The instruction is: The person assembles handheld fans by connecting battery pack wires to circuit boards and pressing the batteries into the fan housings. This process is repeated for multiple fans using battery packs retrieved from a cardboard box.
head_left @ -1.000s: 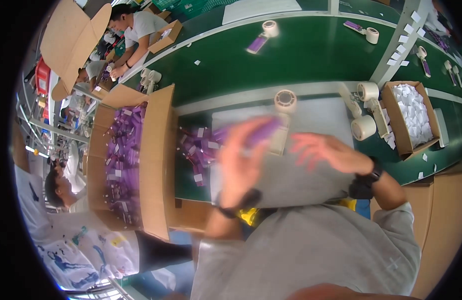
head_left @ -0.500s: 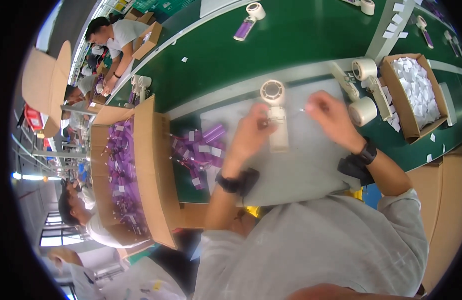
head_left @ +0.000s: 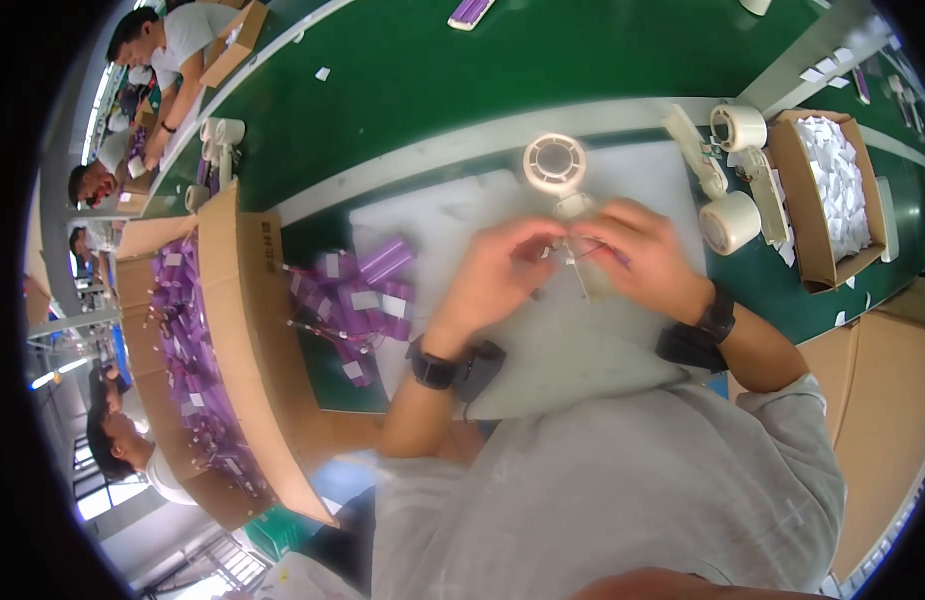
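Note:
A cream handheld fan (head_left: 555, 163) lies on a pale foam mat (head_left: 422, 203), its round grille at the far end. My hands meet over its handle and hide part of it. The fingertips of my left hand (head_left: 490, 275) are pinched together beside the handle. Across from them, my right hand (head_left: 650, 258) is pinched as well, close to a thin dark wire. Whatever small piece sits between the fingertips is too blurred to name. Left of my left hand lies a loose pile of purple-wrapped battery packs (head_left: 387, 262) with white tabs and wires.
A large cardboard box (head_left: 244, 330) of similar packs stands left. On the right are more cream fan parts (head_left: 730, 222) and a cardboard box (head_left: 814, 245) full of white paper pieces. Another fan (head_left: 469, 12) lies on the green bench beyond. Co-workers (head_left: 172, 50) sit far left.
My right hand has come left to meet my left hand over the fan's handle. My left hand has shifted nearer to me. The whole view has also shifted.

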Motion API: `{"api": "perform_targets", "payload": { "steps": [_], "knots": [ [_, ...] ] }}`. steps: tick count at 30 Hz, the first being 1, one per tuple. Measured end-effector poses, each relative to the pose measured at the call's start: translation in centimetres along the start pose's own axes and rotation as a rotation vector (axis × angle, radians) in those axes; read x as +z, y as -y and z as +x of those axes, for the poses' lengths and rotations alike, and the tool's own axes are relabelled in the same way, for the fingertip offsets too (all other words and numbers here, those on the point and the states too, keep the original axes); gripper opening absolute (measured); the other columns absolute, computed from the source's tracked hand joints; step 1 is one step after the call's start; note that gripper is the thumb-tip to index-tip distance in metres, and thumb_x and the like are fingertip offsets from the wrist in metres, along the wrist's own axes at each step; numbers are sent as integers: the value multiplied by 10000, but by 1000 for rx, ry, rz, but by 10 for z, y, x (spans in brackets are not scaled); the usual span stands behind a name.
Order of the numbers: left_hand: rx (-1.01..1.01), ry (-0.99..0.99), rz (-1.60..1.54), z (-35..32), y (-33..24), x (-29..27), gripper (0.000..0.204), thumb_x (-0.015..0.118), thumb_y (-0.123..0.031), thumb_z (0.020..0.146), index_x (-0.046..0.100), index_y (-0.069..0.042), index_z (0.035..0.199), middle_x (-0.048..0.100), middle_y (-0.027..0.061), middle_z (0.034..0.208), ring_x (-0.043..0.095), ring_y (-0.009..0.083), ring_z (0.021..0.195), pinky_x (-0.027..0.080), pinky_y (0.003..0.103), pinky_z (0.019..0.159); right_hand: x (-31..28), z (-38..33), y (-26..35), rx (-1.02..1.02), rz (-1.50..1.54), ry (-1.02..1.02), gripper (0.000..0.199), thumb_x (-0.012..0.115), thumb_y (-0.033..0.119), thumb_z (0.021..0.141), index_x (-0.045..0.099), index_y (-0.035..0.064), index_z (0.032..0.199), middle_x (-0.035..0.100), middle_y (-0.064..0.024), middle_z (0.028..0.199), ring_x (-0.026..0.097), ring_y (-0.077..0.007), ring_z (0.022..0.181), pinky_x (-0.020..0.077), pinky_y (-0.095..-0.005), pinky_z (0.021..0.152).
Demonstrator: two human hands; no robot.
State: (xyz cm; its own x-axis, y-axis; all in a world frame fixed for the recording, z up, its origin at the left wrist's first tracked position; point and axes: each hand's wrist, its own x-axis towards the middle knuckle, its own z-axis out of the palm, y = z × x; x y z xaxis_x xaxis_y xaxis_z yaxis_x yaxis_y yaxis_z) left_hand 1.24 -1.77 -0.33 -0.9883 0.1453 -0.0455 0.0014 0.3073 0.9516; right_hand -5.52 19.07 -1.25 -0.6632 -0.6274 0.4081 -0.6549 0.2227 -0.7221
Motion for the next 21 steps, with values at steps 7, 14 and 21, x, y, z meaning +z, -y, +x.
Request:
{"api": "perform_targets", "payload": {
  "steps": [7, 14, 21],
  "knots": [
    [199, -31, 112, 4, -8, 2, 398, 641, 144, 747, 690, -53, 1090, 620, 81, 938, 629, 191, 839, 522, 280, 735, -2, 1, -5, -23, -48, 73, 188, 725, 39, 772, 682, 48, 955, 614, -77, 849, 604, -253, 735, 496, -348, 615],
    [105, -38, -57, 0, -17, 8, 393, 609, 163, 771, 688, -45, 1095, 589, 64, 976, 614, 180, 944, 529, 296, 791, -12, 6, 1, 32, -35, 190, 172, 735, 20, 778, 681, 29, 941, 599, -79, 830, 578, -237, 697, 471, -322, 600],
    [62, -74, -285, 4, -6, 11, 363, 594, 173, 794, 667, -27, 1088, 585, 58, 1065, 593, 160, 994, 524, 291, 831, -14, 4, -1, 47, 209, 94, 157, 749, 11, 787, 709, 16, 939, 602, -71, 810, 560, -179, 629, 434, -289, 531]
  ]
}}
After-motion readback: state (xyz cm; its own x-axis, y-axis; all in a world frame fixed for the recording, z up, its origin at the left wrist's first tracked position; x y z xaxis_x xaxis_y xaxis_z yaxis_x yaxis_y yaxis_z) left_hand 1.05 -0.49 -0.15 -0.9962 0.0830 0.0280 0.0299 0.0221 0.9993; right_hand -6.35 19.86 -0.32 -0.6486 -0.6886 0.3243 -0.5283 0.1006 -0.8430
